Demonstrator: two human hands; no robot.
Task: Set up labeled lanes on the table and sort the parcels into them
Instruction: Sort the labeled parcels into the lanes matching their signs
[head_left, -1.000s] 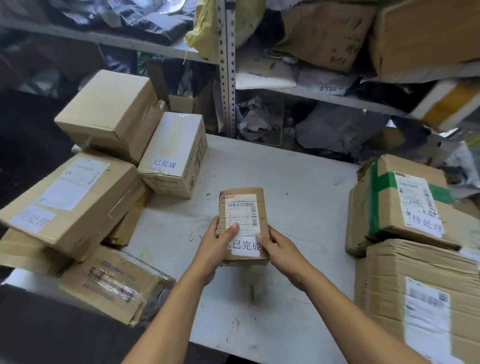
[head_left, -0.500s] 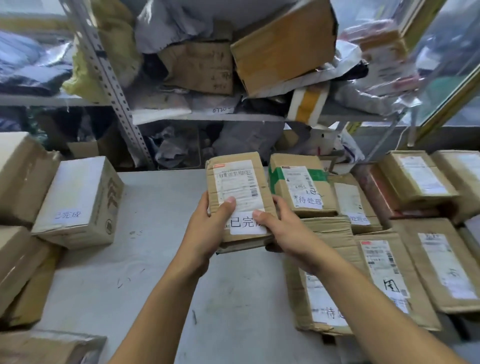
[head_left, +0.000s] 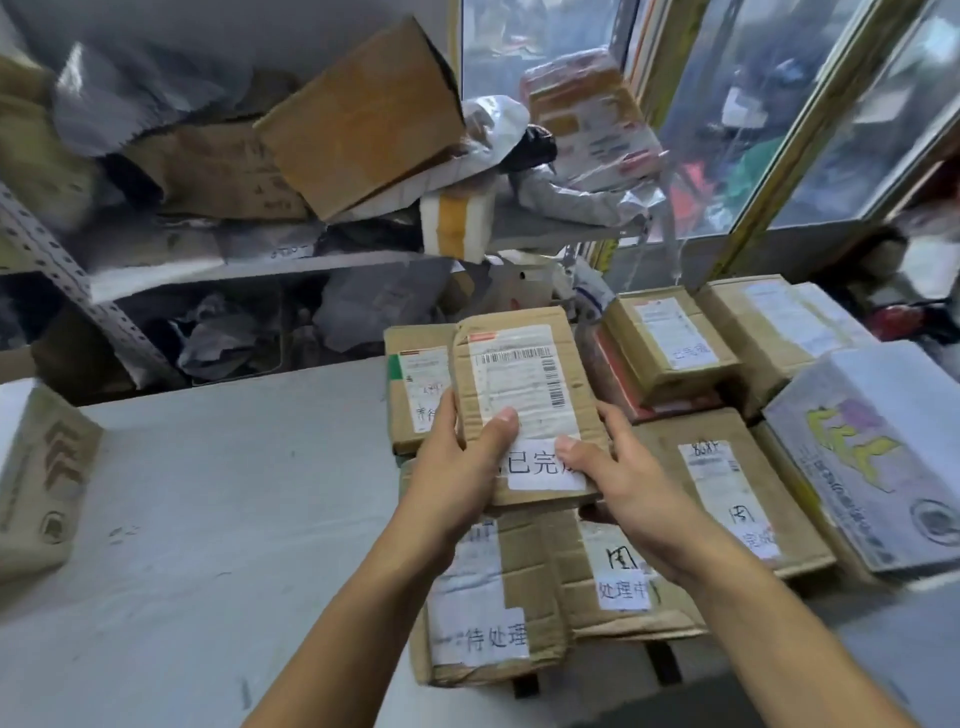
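Evidently the small parcel (head_left: 524, 400), its white tag reading 已完成, is held in the air above the parcels stacked at the bench's (head_left: 218, 493) right side. The left hand (head_left: 457, 462) grips its left edge, thumb curled onto the label; the right hand (head_left: 618, 478) grips its lower right corner, thumb on the tag. Sorting is in hand: this parcel awaits its lane. Beneath it lie boxes tagged 待处理 (head_left: 493, 634) and 处理中 (head_left: 623, 590), so the next move probably calls for finding the lane matching its tag.

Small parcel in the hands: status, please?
Left hand and right hand grip small parcel, held above parcels on the table. Box with green tape close behind.
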